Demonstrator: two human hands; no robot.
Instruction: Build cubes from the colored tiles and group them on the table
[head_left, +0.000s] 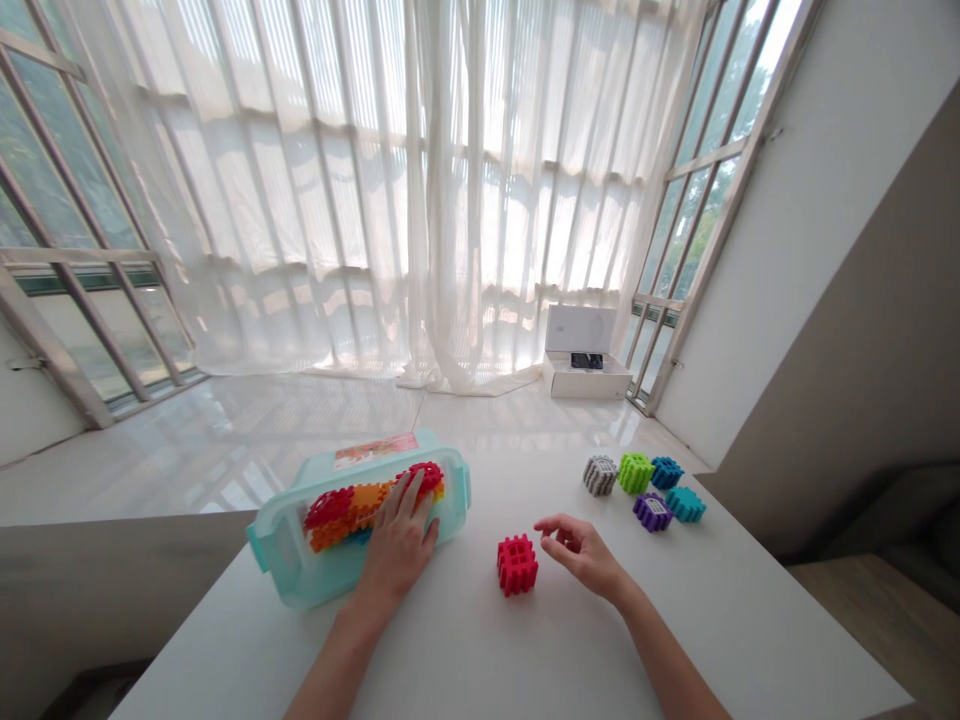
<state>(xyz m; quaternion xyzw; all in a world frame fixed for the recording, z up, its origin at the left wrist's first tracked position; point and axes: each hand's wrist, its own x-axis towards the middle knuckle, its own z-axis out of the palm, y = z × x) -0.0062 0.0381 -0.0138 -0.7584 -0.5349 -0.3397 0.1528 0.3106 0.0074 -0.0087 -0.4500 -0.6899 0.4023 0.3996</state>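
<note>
My left hand (397, 545) lies flat, fingers stretched, on the side of a clear teal plastic box (289, 545) that rests on its side on the white table (525, 650). Inside the box are red, orange and yellow interlocking pieces (352, 505). A red block cube (517, 564) stands on the table just right of that hand. My right hand (581, 552) hovers a little right of the red cube, fingers loosely curled and apart, holding nothing.
Several block cubes sit at the table's far right: grey (599, 475), green (635, 472), blue (666, 472), purple (652, 511), teal (685, 504). An open white box (585, 362) lies on the floor by the curtained window. A wall stands to the right.
</note>
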